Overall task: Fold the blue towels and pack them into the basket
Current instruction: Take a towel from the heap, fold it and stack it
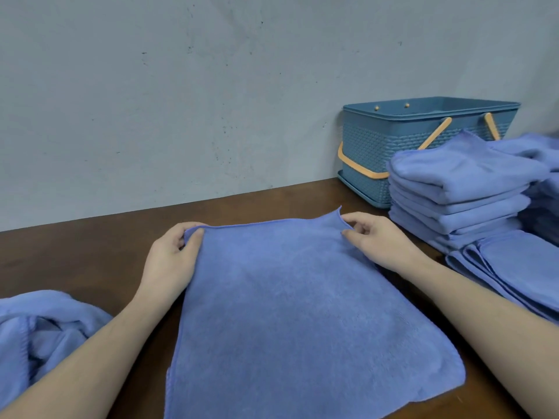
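The towel being worked [290, 313] lies spread flat on the brown table [90, 246], directly in front of the person and on the near-left side of the basket [378, 146]. The left hand [172, 255] pinches the towel's far-left corner between thumb and curled fingers. The right hand [375, 237] pinches the far-right corner the same way, lifting that corner slightly off the table.

Handling, as judged from its look: the towel is a thin, plush microfibre cloth. It should be light and fully limp, with no stiffness to hold a shape. It is not fragile. The nap should grip the fingers and cling to the table, so slippage is unlikely. The stitched hem at the corners is the firmest place to hold. Both far corners should be carried together, so the fold stays square.

Surroundings, relative to the basket:
- A stack of folded towels [459, 192] stands just in front of the basket, partly hiding its front wall and orange handles.
- Flatter towels [520, 267] lie nearer still, beside the stack's base.
- A loose, unfolded heap [39, 328] lies well to the left, at the near table edge.
- The wall [181, 101] stands just behind.

The stack stands between the person and the basket. Its interior is barely visible; contents cannot be told.
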The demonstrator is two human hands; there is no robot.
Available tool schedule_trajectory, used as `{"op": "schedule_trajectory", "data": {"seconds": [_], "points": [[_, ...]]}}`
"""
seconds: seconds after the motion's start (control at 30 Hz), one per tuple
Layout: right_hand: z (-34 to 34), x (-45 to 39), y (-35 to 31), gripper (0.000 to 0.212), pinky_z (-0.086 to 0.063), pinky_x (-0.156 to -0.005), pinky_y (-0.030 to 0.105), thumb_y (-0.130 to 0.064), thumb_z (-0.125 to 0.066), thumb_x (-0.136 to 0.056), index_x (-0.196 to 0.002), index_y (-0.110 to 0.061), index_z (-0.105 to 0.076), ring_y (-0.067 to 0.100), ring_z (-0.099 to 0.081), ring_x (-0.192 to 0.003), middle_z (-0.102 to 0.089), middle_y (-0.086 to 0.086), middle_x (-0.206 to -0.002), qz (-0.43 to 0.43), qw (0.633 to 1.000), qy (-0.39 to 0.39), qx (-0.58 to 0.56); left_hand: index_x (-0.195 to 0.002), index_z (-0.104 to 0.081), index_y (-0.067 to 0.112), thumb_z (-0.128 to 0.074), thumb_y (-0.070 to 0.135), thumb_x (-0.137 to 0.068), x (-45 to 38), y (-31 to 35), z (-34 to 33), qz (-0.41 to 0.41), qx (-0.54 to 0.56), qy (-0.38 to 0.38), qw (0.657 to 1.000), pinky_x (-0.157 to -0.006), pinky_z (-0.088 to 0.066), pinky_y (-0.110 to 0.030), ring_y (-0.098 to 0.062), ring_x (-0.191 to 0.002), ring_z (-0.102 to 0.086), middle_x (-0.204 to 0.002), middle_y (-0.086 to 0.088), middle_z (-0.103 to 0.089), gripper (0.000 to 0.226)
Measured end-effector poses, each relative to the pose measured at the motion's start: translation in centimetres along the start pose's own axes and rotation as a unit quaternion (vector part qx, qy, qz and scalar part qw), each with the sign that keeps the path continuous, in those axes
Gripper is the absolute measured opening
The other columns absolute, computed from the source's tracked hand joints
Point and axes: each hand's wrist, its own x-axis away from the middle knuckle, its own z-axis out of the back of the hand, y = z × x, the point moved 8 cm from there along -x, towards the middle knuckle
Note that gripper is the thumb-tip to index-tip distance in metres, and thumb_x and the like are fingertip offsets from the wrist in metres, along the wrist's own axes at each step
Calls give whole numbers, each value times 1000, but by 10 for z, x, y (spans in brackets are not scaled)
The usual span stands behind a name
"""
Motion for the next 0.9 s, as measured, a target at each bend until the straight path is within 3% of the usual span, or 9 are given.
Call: {"op": "schedule_trajectory", "data": {"seconds": [0.07,0.17,0.27,0.33,0.53,0.67,0.77,0.83,0.9], "points": [[-1,0,1,10,-36,-63,29,-25,-69,-94,-93,-32,-76,7,-46,-60,-58,0,-68,-11,999,1,-33,-94,-71,33,-58,26,-97,1,0,1,10,12,5,1000,-72,-47,-23,3,-83,-65,-87,25,-71,16],[7,-4,1,10,-44,-71,29,-27,-68,-95,-88,-25,-74,11,-60,-70,-72,0,-82,-19,998,48,-41,-96,-71,28,-60,24,-97,0,3,1,24,43,5,999,-72,-49,-24,2,-79,-67,-87,18,-74,12],[20,-14,1,11,-42,-65,30,-26,-60,-99,-91,-19,-65,18,-60,-73,-71,0,-81,-32,995,94,-4,-96,-73,26,-59,24,-96,-11,13,4,20,35,4,999,-71,-52,-26,-2,-81,-69,-89,13,-75,13],[22,-22,1,11,-41,-60,30,-28,-56,-100,-91,-23,-61,15,-58,-71,-66,-6,-77,-44,994,92,44,-96,-73,27,-58,26,-96,-28,15,2,9,-17,-12,1000,-72,-51,-28,-6,-86,-69,-92,12,-74,14],[6,-28,16,11,-53,-76,38,-41,-56,-96,-85,-38,-58,13,-64,-85,-67,-12,-89,-87,988,36,126,-88,-66,39,-57,36,-93,-45,-9,-9,16,-204,-46,978,-74,-48,-34,-17,-91,-65,-89,16,-68,10],[6,-18,11,15,-49,-72,31,-41,-69,-91,-101,-35,-59,11,-62,-78,-65,-7,-83,-82,995,29,47,-116,-58,40,-52,40,-97,-31,-18,-4,17,-261,-36,964,-77,-42,-34,-20,-92,-60,-94,16,-59,19],[3,-5,7,38,-47,-69,29,-39,-72,-90,-121,-31,-52,13,-64,-78,-69,1,-86,-85,996,-5,12,-138,-43,33,-56,37,-96,-26,-12,3,22,-272,-32,961,-76,-43,-36,-22,-82,-60,-124,3,-44,44],[6,6,6,43,-50,-76,34,-38,-72,-91,-127,-29,-51,17,-67,-86,-71,4,-93,-87,996,-9,9,-134,-48,29,-59,32,-95,-17,-3,3,10,-255,-45,966,-78,-46,-36,-20,-77,-60,-133,-1,-37,41],[11,20,5,42,-52,-80,36,-36,-72,-91,-128,-27,-53,21,-68,-90,-72,7,-94,-87,996,-7,-7,-112,-61,33,-61,26,-94,-1,16,-3,-47,-242,-69,967,-84,-46,-34,-19,-84,-59,-123,0,-46,19]]}}
